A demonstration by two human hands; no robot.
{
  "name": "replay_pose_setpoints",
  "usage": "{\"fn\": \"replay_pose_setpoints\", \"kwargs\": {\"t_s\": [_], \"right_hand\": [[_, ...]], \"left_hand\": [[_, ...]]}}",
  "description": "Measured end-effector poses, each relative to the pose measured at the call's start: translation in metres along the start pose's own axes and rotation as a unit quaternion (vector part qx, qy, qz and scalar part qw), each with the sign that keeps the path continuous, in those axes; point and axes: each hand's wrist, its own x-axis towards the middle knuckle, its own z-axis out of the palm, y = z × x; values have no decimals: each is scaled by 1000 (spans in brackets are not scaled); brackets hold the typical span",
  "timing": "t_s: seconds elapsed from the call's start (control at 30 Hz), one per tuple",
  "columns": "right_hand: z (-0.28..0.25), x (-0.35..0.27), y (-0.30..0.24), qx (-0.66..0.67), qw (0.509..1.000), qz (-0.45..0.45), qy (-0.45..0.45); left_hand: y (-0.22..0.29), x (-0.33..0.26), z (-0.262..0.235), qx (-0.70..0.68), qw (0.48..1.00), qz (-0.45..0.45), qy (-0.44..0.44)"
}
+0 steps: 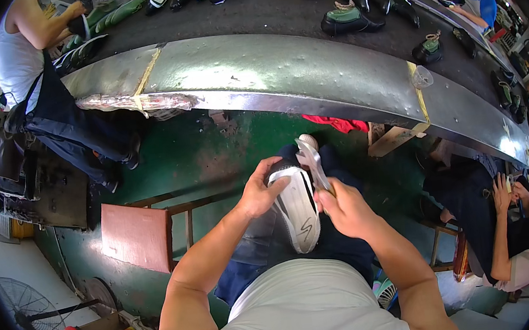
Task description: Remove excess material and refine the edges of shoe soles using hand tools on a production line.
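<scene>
A shoe [298,218] lies sole up across my lap, its pale underside bearing a dark scrawled mark and its rim dark. My left hand [261,190] grips the far end of it, the thumb lying over the sole and the fingers round the side. In my right hand [346,210] is a silver metal tool that looks like pincers [313,163], the fist closed round its handle. The head of the tool is beside the shoe's far right edge; whether it touches the shoe, I cannot tell.
A dark conveyor belt [230,21] with a metal edge [254,63] curves ahead, carrying several shoes [351,19]. A brown-topped stool [135,236] stands left, a fan [31,305] lower left. One person [27,54] stands far left; another [516,229] sits right; a third [483,7] works beyond the belt.
</scene>
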Motion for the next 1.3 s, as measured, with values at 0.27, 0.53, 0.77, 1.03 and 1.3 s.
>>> {"fn": "replay_pose_setpoints", "kwargs": {"t_s": [0.27,0.53,0.77,1.03,1.3], "right_hand": [[9,48,36,101,993,-26,48],[61,-22,137,150,968,-26,201],[4,-131,86,440,835,308,122],[-2,-87,129,57,947,279,150],[4,-86,156,22,962,242,127]], "left_hand": [[-7,17,-15,-18,999,-30,-33],[-22,49,9,-57,984,-148,-80],[-56,83,60,84,957,-251,-117],[-47,18,95,375,904,-191,-70],[-16,-4,66,-75,917,-321,-224]]}}
